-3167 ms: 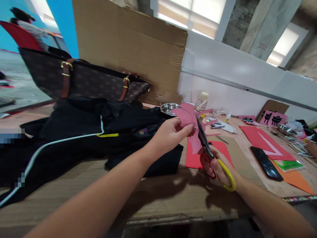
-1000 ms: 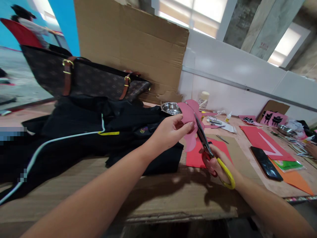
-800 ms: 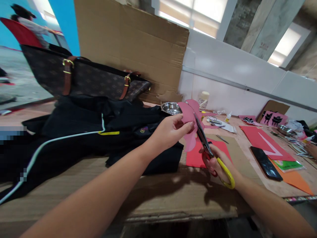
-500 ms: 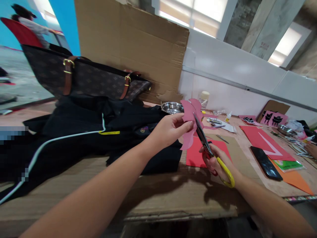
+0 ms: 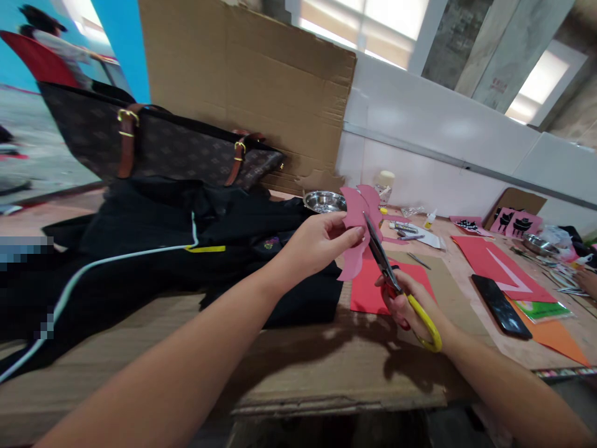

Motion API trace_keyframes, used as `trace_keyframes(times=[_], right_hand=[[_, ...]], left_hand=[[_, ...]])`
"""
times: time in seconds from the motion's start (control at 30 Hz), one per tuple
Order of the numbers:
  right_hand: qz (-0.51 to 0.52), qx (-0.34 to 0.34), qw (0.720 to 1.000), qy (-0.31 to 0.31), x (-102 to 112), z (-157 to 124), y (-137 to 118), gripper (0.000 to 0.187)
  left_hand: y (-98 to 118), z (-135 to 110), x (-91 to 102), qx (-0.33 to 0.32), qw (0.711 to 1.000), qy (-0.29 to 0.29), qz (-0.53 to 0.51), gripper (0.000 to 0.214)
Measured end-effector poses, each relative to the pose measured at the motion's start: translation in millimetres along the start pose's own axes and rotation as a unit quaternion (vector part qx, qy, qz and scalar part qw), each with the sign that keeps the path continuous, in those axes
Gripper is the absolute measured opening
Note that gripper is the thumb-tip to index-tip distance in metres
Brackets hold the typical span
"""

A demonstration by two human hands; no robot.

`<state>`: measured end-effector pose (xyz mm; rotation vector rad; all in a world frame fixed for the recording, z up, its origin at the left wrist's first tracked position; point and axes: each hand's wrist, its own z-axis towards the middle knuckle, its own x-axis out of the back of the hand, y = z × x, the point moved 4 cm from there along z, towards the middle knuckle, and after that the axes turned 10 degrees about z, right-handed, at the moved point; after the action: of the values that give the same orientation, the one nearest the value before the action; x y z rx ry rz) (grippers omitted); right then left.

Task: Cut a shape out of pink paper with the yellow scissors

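My left hand (image 5: 325, 244) pinches a pink paper cutout (image 5: 357, 205) with wavy edges, holding it up above the table. Fingers of my right hand (image 5: 405, 297) are wrapped round the yellow handles of a pair of scissors (image 5: 383, 260). The blades point up and to the left, and their tips lie against the pink paper beside my left thumb. Whether the blades are parted is too fine to make out. Below the scissors a red sheet of paper (image 5: 366, 291) rests on cardboard, partly covered by my right hand.
Black cloth (image 5: 153, 218) with a pale cord spreads over the left side, before a brown handbag (image 5: 181, 146). A metal bowl (image 5: 321, 200) stands behind my left hand. To the right lie a phone (image 5: 501, 306), red paper (image 5: 504, 267) and a glue bottle (image 5: 430, 219). Another person's hand (image 5: 586, 280) shows far right.
Very little differs. Both hands, the pink paper and the scissors stay in nearly the same place, with only a slight shift of the view.
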<state>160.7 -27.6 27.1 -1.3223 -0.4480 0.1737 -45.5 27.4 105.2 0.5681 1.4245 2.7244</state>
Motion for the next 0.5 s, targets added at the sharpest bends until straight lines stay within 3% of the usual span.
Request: trace_keyframes(times=[0.5], right_hand=[[0.006,-0.013,1.000,0.005,2.2,-0.1,3.9,0.055]], left_hand=[[-0.6,1.2,3.2,-0.011,0.999,-0.011,0.032,0.033]])
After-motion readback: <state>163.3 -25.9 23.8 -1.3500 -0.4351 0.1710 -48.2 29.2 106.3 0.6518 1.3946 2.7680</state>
